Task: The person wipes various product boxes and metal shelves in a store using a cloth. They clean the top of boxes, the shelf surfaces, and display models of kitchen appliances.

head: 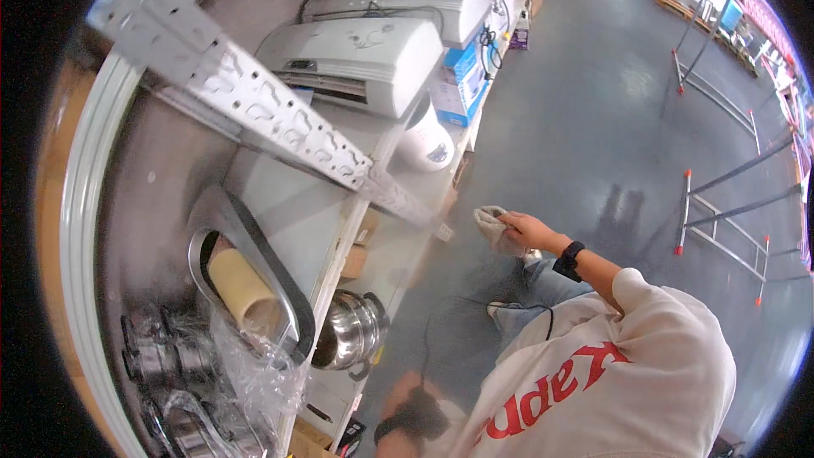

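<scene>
My right hand (524, 231), with a black watch on its wrist, grips a light grey-beige cloth (489, 224) above the floor beside the shelving. My left hand (416, 391) is low in the picture and blurred, near the lower shelf edge. A dark, blurred shape covers part of it, so whether it holds anything cannot be told. A thin black cable (427, 337) runs near this hand and across in front of my body.
Metal shelving (280, 111) at left bears white appliances (356, 57), a white rounded container (427, 143), a blue-white box (461, 92), a range hood (245, 216) with a tape roll (245, 289), and steel pots (353, 331). Metal frames (718, 222) stand at right; loaded pallets (706, 25) lie beyond.
</scene>
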The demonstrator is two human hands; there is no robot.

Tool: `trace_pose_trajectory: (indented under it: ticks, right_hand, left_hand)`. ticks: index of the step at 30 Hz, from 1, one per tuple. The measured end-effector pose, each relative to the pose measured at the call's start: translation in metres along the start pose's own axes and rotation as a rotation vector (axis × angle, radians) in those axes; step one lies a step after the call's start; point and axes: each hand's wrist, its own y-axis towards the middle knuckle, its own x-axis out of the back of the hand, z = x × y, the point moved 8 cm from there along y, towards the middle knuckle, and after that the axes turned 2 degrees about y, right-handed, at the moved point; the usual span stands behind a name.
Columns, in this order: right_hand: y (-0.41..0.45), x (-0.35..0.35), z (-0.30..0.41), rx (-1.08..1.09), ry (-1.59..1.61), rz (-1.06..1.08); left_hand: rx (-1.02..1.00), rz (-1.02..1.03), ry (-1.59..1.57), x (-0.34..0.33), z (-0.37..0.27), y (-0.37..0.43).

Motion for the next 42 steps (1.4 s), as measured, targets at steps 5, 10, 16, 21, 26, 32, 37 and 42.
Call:
trace_pose_trajectory:
  ticks: [5, 10, 16, 21, 26, 32, 37, 42]
  right_hand:
    - [0.005, 0.034, -0.02, 0.025, 0.019, -0.069]
    - [0.023, 0.085, -0.049, 0.032, 0.063, -0.074]
    - [0.033, 0.206, -0.066, 0.008, 0.166, -0.198]
    - [0.058, 0.316, -0.045, 0.174, 0.053, -0.502]
    - [0.106, 0.367, 0.006, 0.394, 0.142, -0.764]
    - [0.163, 0.407, 0.024, 0.755, -0.129, -0.946]
    - [0.203, 0.435, -0.007, 0.438, 0.45, -0.595]
    - [0.211, 0.425, -0.069, 0.36, 0.395, -0.479]
  left_hand:
    - [-0.02, 0.059, -0.016, -0.008, 0.008, 0.043]
    - [-0.076, 0.089, -0.023, -0.026, 0.024, 0.113]
    - [-0.129, 0.123, -0.011, -0.052, 0.051, 0.213]
    - [-0.177, 0.096, 0.041, -0.061, 0.064, 0.285]
    - [-0.173, -0.178, 0.259, -0.041, 0.07, 0.35]
    - [-0.135, -0.978, 0.4, -0.009, 0.176, 0.42]
    - [-0.091, -1.031, 0.687, -0.026, 0.261, 0.441]
    - [-0.122, -0.902, 0.81, -0.069, 0.276, 0.478]
